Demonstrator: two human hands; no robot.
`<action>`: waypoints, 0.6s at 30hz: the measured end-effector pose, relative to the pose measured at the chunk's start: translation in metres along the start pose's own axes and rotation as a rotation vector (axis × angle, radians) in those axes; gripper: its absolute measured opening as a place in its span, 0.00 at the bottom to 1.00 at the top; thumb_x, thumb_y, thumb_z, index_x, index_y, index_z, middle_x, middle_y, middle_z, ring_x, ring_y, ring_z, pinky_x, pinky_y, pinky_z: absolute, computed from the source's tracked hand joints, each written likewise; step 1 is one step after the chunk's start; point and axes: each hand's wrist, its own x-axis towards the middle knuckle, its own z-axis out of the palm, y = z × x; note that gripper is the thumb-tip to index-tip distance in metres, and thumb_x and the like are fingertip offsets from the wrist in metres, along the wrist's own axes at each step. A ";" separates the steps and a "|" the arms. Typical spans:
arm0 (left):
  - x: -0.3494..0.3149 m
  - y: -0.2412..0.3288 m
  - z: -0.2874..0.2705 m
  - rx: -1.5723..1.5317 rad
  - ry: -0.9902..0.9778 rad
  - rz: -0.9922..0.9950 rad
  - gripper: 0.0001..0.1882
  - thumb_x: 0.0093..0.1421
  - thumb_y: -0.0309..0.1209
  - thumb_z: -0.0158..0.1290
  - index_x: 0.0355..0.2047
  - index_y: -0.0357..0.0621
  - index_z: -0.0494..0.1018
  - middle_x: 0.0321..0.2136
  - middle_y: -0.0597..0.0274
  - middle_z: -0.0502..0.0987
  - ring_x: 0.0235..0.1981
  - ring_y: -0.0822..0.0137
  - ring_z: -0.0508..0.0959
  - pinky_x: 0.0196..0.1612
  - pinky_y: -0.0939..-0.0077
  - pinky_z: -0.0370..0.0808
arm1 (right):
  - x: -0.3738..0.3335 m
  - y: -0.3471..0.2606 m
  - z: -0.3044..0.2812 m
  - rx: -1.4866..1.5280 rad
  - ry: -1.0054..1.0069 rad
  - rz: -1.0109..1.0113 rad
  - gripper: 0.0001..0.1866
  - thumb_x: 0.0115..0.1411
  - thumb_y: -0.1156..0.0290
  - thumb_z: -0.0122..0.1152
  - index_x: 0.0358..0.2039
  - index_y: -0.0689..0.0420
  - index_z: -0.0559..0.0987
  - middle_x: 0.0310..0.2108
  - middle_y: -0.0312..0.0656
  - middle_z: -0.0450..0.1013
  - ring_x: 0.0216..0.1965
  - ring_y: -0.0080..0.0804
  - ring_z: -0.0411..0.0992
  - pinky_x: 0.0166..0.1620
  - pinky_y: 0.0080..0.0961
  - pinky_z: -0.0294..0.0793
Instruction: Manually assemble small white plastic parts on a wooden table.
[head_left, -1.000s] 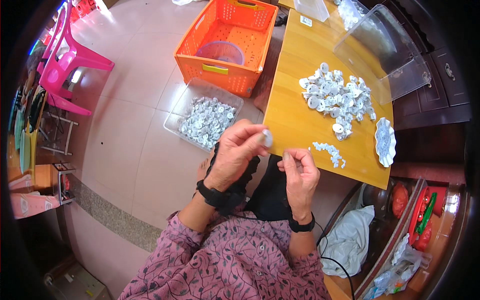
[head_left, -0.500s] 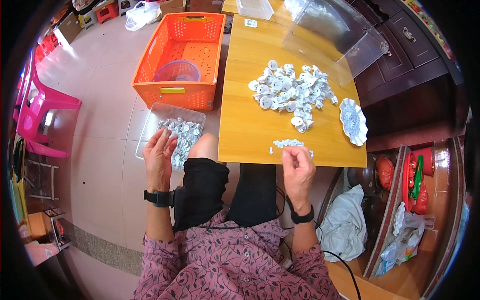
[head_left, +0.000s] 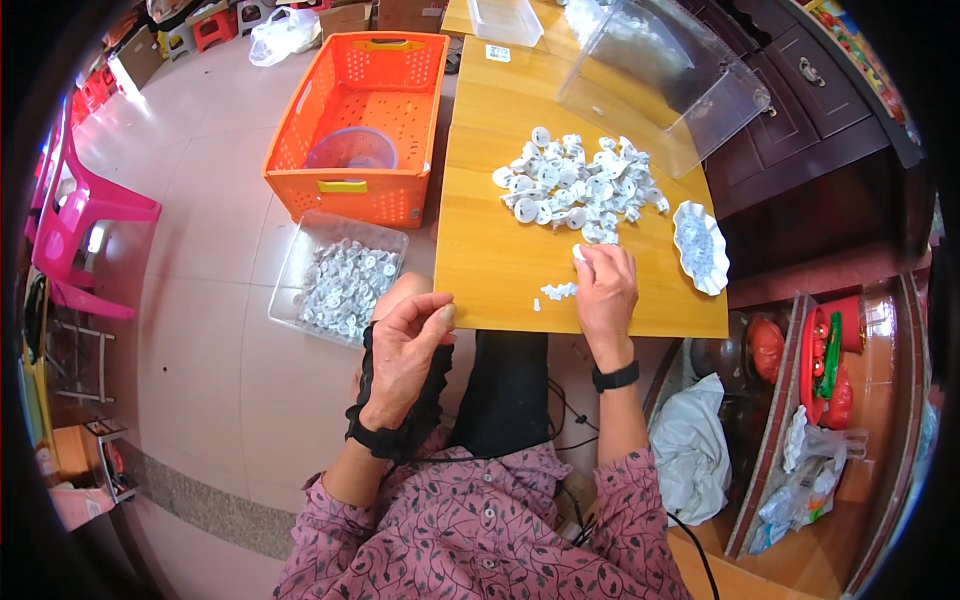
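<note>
My right hand (head_left: 607,290) is over the wooden table, its fingertips pinching a small white plastic piece (head_left: 579,254) at the near edge of a heap of white round-headed plastic parts (head_left: 585,185). Close by its fingers lie several tiny pale plastic pegs (head_left: 558,291). My left hand (head_left: 402,350) is above my knee by the table's left corner. Its thumb and forefinger are drawn together, and whatever may be between them is too small to make out. To its left, a clear plastic tub (head_left: 345,285) on the floor side holds many similar grey-white parts.
A scalloped white dish (head_left: 700,250) of tiny clear pieces stands at the right edge of the table (head_left: 490,220). Behind the heap is a clear plastic box (head_left: 670,75). An orange crate (head_left: 345,190) with a purple basket sits left, beyond a pink chair (head_left: 85,215).
My left hand has moved right, from above the tub to beside the table corner. My right hand has reached forward from the pegs to the heap and pinches a white piece there.
</note>
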 end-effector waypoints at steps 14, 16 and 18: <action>-0.016 -0.026 0.019 -0.344 -0.335 -0.195 0.22 0.68 0.28 0.51 0.61 0.35 0.66 0.50 0.54 0.76 0.48 0.63 0.79 0.54 0.70 0.76 | -0.073 -0.110 -0.030 0.646 -0.117 0.186 0.17 0.51 0.84 0.66 0.43 0.61 0.77 0.39 0.45 0.76 0.36 0.38 0.75 0.39 0.30 0.77; -0.016 -0.029 0.017 -0.347 -0.331 -0.177 0.21 0.68 0.27 0.51 0.60 0.35 0.67 0.50 0.52 0.77 0.48 0.62 0.79 0.54 0.69 0.77 | -0.073 -0.111 -0.032 0.655 -0.100 0.158 0.17 0.52 0.84 0.65 0.43 0.62 0.77 0.40 0.46 0.76 0.36 0.39 0.76 0.40 0.30 0.77; -0.016 -0.031 0.016 -0.350 -0.325 -0.157 0.21 0.67 0.27 0.52 0.59 0.35 0.68 0.49 0.51 0.77 0.48 0.61 0.80 0.53 0.68 0.77 | -0.074 -0.107 -0.033 0.650 -0.087 0.165 0.15 0.53 0.84 0.63 0.43 0.62 0.77 0.40 0.48 0.76 0.37 0.39 0.76 0.40 0.30 0.77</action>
